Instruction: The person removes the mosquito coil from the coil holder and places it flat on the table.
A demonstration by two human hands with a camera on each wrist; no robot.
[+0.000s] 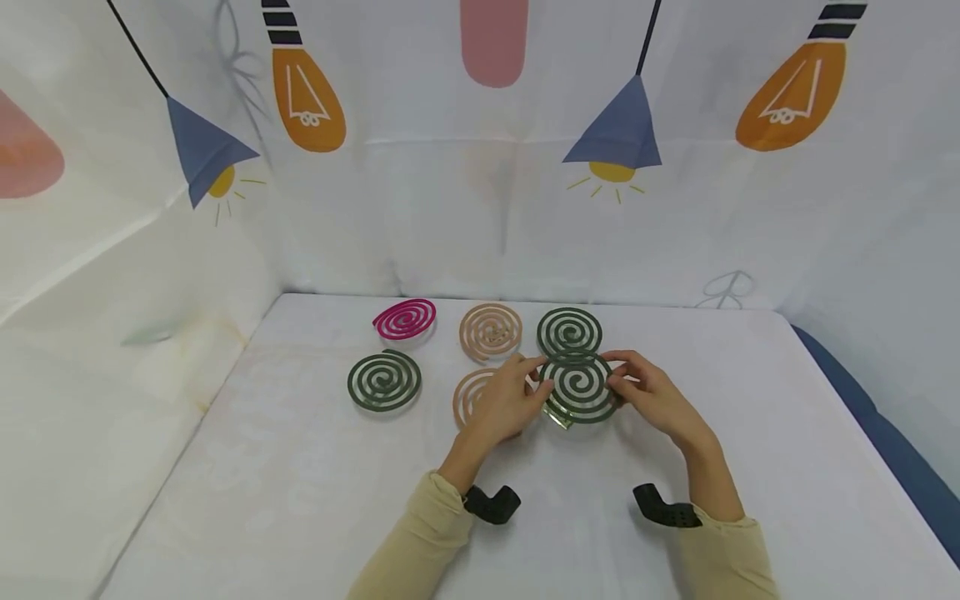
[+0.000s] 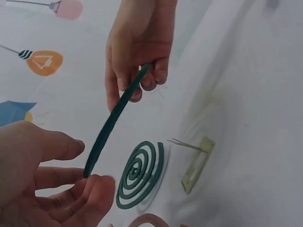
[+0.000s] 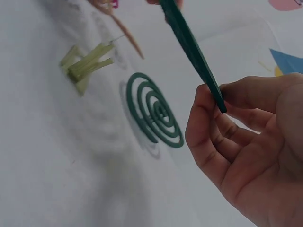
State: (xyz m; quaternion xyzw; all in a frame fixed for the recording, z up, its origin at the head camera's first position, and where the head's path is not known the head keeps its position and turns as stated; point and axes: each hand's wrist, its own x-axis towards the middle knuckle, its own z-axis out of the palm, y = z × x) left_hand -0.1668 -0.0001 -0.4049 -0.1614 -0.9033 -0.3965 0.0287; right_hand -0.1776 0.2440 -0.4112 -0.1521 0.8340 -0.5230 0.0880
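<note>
A dark green mosquito coil [image 1: 579,387] is held level above the table, one hand at each side. The left hand [image 1: 504,398] pinches its left edge; the coil appears edge-on in the left wrist view. The right hand [image 1: 656,400] grips the opposite edge between thumb and fingers [image 3: 201,118]. Below the held coil lies a small metal coil stand [image 2: 198,165] with raised prongs. Just behind, a second green coil [image 1: 568,325] rests on the table, its near edge overlapped in the head view.
A tan coil [image 1: 467,400] lies partly hidden under the left hand. Another tan coil [image 1: 491,331], with a metal stand on it, is farther back. To the left are a magenta coil [image 1: 405,319] and a green coil [image 1: 384,381]. A white table [image 1: 300,500] meets a printed curtain.
</note>
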